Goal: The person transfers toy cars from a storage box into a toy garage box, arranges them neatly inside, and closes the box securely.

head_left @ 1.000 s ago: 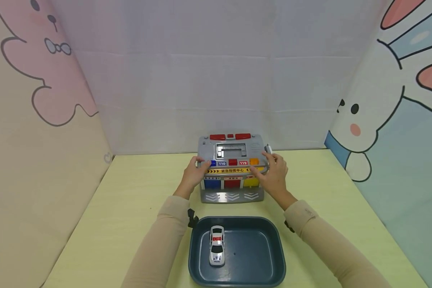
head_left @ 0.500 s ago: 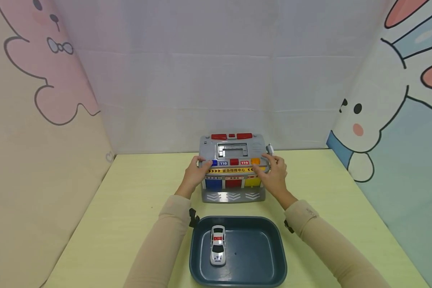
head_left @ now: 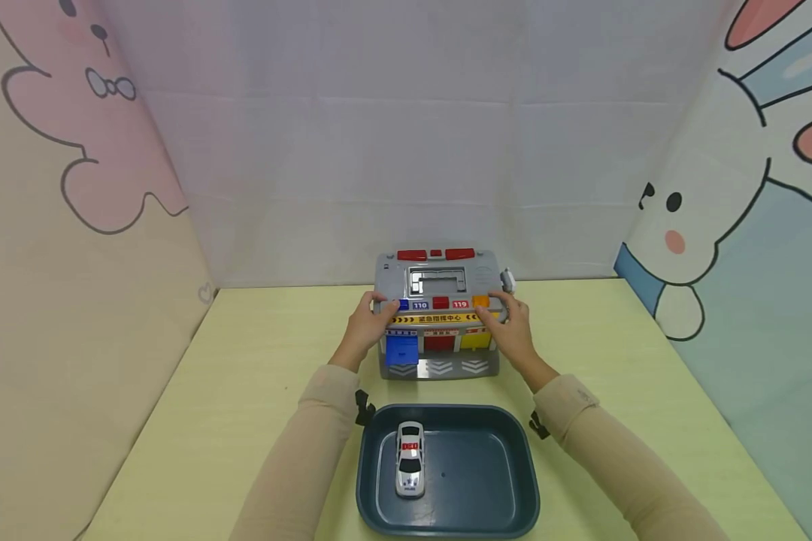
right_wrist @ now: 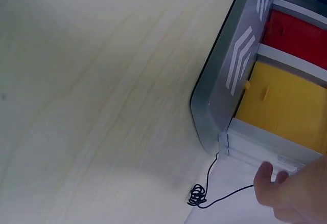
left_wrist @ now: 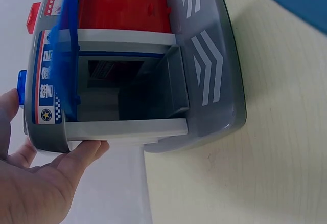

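A grey toy garage [head_left: 440, 368] with a blue, a red and a yellow bay stands at the back of the table. My left hand [head_left: 367, 324] grips its left end, thumb at the blue button [left_wrist: 21, 87] and fingers under the roof's overhang. The blue door [head_left: 402, 350] is swung up and outward; the left wrist view looks into the hollow bay [left_wrist: 112, 86] behind it. The red door [left_wrist: 125, 9] and yellow door [right_wrist: 281, 106] are down. My right hand [head_left: 510, 330] holds the roof's right end, thumb near the orange button [head_left: 480, 300].
Nearer to me lies a dark blue tray [head_left: 474, 481] with a white toy police car [head_left: 410, 460] in its left part. A white piece [head_left: 507, 279] sticks out at the garage's right side. A thin black cord [right_wrist: 198, 196] is bunched up close to the garage.
The blue door has popped open from its closed position. Both hands stay at the roof's ends, the right fingers shifting slightly. The tray and car have not moved.
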### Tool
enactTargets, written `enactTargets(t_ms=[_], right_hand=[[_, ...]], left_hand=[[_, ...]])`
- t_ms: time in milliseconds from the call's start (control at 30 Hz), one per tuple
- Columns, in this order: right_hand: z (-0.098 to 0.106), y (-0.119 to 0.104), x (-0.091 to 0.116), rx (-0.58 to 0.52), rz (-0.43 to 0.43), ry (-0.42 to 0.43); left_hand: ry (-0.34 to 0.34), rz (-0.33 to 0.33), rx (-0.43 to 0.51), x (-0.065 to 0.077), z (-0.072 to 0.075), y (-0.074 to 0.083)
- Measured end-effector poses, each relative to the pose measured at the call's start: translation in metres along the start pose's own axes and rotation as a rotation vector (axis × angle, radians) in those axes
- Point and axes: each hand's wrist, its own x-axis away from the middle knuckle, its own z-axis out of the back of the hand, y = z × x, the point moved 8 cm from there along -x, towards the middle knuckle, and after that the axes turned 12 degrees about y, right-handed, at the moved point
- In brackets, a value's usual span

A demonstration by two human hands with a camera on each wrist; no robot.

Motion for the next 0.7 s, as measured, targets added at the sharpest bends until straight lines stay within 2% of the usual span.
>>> enactTargets(t_ms=[367,700], right_hand=[[-0.008,0.000,0.002,-0.151,-0.062,-0.051],[-0.011,0.000,0.003,-0.179,-0.110,-0.050]], left_hand=[[0.000,-0.005,0.011,0.002,0.002,-0.003],[-0.027,-0.026,0.070,0.012,0.009,-0.007]])
